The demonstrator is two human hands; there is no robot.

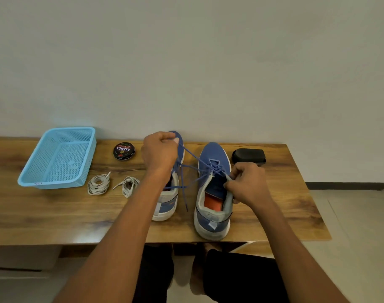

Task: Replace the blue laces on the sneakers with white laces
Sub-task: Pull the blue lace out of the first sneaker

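Both hands [159, 153] [246, 184] apparently pinching thin blue lace [194, 159].

Wooden table [44, 215] against a plain pale wall [186, 62]. Light-blue perforated plastic basket [29, 173] at far left, tilted toward the camera. Round black "Cherry" shoe-polish tin [124, 151] to the right of it, near the back edge. Black shoe brush [249, 156] at back right, near the table's right end.

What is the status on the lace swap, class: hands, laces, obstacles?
Left hand pinching blue lace, pulled taut. Right hand gripping lace at right sneaker. White laces coiled, untouched. Nothing blocking.
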